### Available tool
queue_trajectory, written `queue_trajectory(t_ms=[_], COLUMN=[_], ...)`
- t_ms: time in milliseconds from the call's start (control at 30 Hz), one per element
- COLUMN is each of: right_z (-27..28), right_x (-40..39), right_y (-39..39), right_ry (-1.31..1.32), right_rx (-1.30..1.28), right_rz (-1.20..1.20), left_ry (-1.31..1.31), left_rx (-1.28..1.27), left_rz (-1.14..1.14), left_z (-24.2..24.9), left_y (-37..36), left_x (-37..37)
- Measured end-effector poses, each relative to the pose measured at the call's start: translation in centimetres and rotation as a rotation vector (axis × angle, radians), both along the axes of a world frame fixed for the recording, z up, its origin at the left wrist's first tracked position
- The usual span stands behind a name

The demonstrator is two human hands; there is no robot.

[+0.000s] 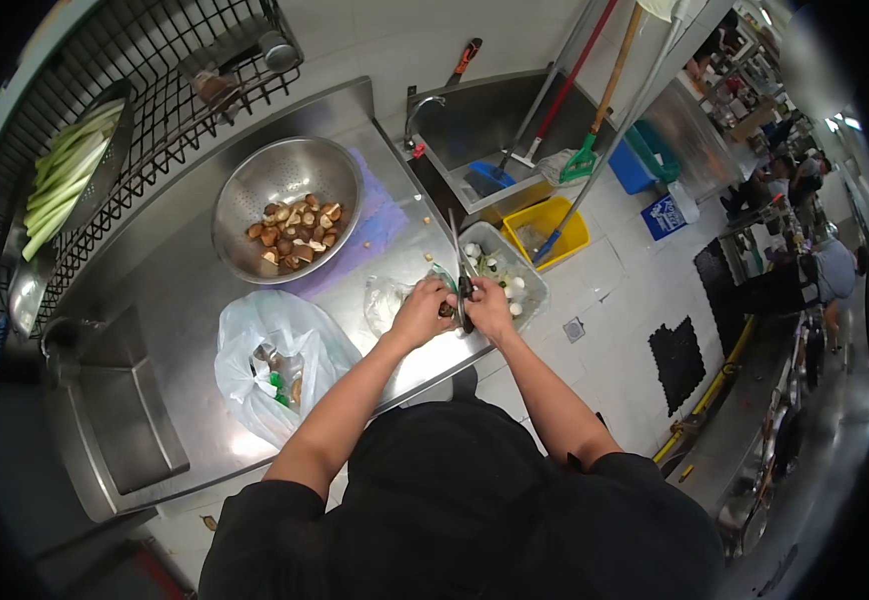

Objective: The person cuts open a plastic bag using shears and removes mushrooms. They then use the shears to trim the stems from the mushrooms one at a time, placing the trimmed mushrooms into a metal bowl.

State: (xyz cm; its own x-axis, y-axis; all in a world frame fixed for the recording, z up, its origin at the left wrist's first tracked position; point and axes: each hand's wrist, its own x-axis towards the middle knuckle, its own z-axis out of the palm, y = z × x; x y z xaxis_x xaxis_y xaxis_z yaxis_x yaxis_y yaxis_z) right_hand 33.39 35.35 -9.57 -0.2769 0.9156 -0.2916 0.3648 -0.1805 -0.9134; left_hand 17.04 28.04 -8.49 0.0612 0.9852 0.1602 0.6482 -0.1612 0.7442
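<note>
My right hand (491, 312) is closed around the dark handles of a pair of scissors (464, 262), whose blades point away from me. Beside it, my left hand (421, 316) pinches a small brown piece that looks like a mushroom (446, 309), mostly covered by the fingers. A crumpled clear plastic bag (382, 300) lies against the left hand. Just beyond and right of the hands stands a grey tub (539, 284) with pale round pieces and dark bits in it. Farther left, a perforated metal colander (233, 215) holds several brown mushrooms (300, 235).
A white plastic bag (245, 345) sits on the steel counter (190, 385). Left is a small sink (130, 400); a wire rack (170, 110) holds green stalks (70, 170). Mops lean in the far sink (495, 115), near a yellow bucket (570, 235). People work at far right.
</note>
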Motion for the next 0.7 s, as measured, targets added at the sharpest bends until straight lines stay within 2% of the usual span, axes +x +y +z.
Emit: queue_trajectory(t_ms=[67, 133, 200, 333, 400, 433, 467, 533, 567, 600, 667, 700], right_z=[0.4, -1.4, -2.9, -1.0, -1.5, -1.3, -1.1, 1.1, 0.5, 1.1, 4.3, 5.6], right_x=[-0.4, -0.2, 0.0, 1.1, 2.0, 2.6, 3.6, 5.4, 6.3, 7.2, 9.0, 9.6], right_y=[0.2, 1.0, 1.7, 3.0, 3.7, 3.8, 3.9, 3.7, 3.5, 3.3, 2.6, 2.2], right_ry=[0.103, 0.136, 0.018, -0.062, -0.012, 0.011, 0.017, 0.075, 0.147, 0.155, 0.112, 0.091], right_rx=[-0.184, -0.179, 0.059, 0.129, 0.157, 0.171, 0.158, 0.099, 0.13, 0.126, 0.144, 0.153], right_rz=[0.075, 0.12, 0.158, 0.217, 0.283, 0.316, 0.33, 0.456, 0.496, 0.519, 0.669, 0.726], left_ry=[0.204, 0.293, 0.286, 0.259, 0.1, -0.2, -0.194, -1.099, -1.334, -1.33, -1.755, -1.698], left_rx=[-0.14, -0.138, -0.173, -0.049, 0.024, -0.016, -0.026, 0.014, -0.009, 0.006, -0.06, -0.075], left_rz=[0.038, 0.079, 0.126, 0.242, 0.444, 0.575, 0.591, 0.908, 0.841, 0.863, 0.746, 0.737], left_z=[0.1, 0.1, 0.5, 1.2, 1.7, 2.2, 2.2, 2.5, 3.0, 3.8, 5.0, 4.1], left_y=[0.1, 0.0, -0.2, -1.9, -3.0, -3.5, -3.8, -4.2, -5.2, -5.4, -5.8, -5.9], left_x=[0.7, 1.2, 1.7, 2.2, 2.7, 3.1, 3.2, 2.8, 2.3, 2.5, 2.6, 2.5])
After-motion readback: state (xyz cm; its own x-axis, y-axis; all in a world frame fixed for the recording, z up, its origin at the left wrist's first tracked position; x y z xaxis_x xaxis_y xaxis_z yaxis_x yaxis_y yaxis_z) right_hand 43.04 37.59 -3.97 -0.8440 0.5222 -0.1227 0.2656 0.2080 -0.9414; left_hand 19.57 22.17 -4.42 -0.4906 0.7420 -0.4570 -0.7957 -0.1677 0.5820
